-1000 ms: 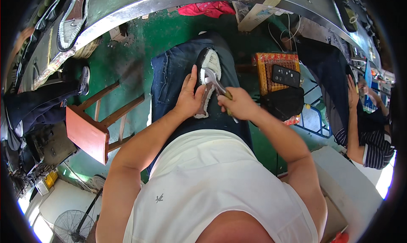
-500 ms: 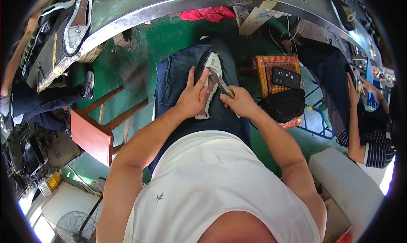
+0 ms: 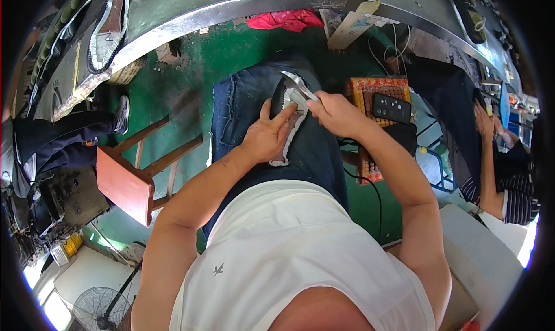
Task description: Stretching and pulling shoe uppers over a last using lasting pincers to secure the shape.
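Note:
A shoe upper with a white fuzzy edge point(image 3: 287, 136) lies sole-up on my lap, over my blue jeans point(image 3: 243, 106). My left hand point(image 3: 267, 137) presses flat on it and holds it in place. Closed around a pair of metal pliers point(image 3: 298, 86), my right hand point(image 3: 335, 112) keeps the jaws at the toe end of the shoe. The part of the shoe under my left palm is hidden.
A wooden stool point(image 3: 136, 172) stands at my left on the green floor. A woven stool point(image 3: 378, 94) with a black phone point(image 3: 392, 107) on it is at my right. A curved metal bench point(image 3: 243, 7) runs across the top, with another shoe point(image 3: 107, 30) on it. Other people sit at both sides.
Both hands and the shoe have shifted slightly toward my knees. The pliers now point at the toe end instead of lying across the middle of the shoe.

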### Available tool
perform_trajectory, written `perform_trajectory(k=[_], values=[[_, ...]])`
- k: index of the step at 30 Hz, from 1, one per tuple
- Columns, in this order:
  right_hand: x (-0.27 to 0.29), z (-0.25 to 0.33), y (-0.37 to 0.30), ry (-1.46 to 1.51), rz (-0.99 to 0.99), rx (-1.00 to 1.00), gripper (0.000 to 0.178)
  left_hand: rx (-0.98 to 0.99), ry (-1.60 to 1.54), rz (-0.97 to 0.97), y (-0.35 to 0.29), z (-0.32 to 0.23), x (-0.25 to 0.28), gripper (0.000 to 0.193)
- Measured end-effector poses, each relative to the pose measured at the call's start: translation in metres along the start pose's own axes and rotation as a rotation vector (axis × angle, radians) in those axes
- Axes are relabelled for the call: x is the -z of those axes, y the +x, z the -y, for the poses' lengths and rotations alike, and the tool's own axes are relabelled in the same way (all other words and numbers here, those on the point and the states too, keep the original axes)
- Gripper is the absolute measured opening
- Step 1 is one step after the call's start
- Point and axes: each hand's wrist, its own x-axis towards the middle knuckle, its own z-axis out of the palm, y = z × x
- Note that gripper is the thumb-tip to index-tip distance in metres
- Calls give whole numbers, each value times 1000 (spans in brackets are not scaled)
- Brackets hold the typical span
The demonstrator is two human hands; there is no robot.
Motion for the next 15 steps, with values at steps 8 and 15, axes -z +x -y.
perform_trajectory(k=[8,15], values=[[-21,3,-23,65,-49,-6,45,93,-171,-114,-13,-2,-8,78],[-40,14,-53,-267,27,65,41,155,-459,336,-30,11,20,115]])
